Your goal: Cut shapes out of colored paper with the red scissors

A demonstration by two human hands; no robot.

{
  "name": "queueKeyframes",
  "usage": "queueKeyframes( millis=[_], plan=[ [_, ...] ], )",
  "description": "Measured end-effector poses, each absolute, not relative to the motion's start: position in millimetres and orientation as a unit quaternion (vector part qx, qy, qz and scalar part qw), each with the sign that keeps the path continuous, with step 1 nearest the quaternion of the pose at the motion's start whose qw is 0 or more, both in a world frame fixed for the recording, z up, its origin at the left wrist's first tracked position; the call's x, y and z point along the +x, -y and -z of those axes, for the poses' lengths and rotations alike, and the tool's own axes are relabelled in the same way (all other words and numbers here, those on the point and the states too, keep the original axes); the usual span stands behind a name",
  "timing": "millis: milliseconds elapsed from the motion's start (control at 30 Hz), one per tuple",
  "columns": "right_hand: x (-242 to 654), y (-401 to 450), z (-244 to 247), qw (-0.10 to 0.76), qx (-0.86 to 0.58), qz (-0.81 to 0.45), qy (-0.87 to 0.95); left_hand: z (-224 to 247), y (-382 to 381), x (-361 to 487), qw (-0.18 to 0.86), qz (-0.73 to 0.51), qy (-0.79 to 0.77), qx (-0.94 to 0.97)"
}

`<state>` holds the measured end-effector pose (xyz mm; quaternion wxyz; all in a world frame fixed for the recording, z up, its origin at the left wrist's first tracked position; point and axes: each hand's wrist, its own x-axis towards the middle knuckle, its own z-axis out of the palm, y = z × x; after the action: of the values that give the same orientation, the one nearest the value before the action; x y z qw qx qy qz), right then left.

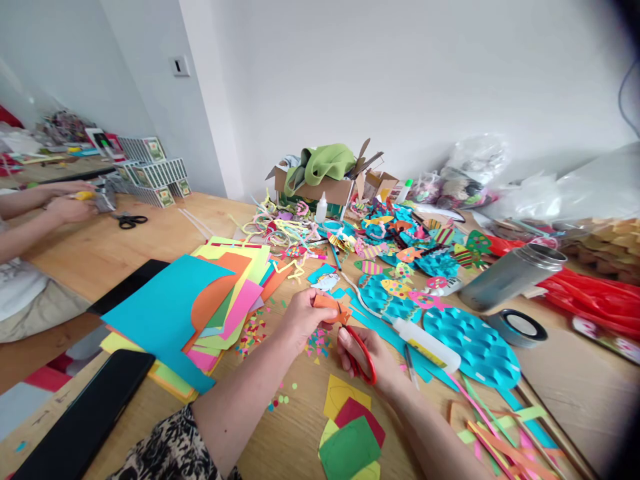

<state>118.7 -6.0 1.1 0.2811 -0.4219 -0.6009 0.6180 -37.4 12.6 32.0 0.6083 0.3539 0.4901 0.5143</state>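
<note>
Near the middle of the table, my left hand (303, 317) pinches a small piece of orange paper (327, 308). My right hand (367, 360) is closed round the red handles of a pair of scissors (369, 365), whose blades point up at the right edge of that paper. Small confetti bits (317, 343) lie on the wood under my hands. Below them sit yellow, red and green paper pieces (350, 448). A white fish cutout (326, 281) lies just beyond my left hand.
Stacked coloured sheets (165, 303) and a black phone (100, 413) lie left. Right are a glue bottle (427, 345), tape roll (517, 327), metal cup (513, 277) and blue paper discs (473, 347). A person's hands (73, 203) work far left, near black scissors (131, 221).
</note>
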Motion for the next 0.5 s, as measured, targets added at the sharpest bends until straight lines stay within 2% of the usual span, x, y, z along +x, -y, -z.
queueKeyframes(
  millis=[500],
  plan=[
    [119.8, 7.0, -0.1, 0.28, -0.422, -0.613, 0.607, -29.7, -13.7, -38.1, 0.61, -0.518, -0.489, 0.348]
  ],
)
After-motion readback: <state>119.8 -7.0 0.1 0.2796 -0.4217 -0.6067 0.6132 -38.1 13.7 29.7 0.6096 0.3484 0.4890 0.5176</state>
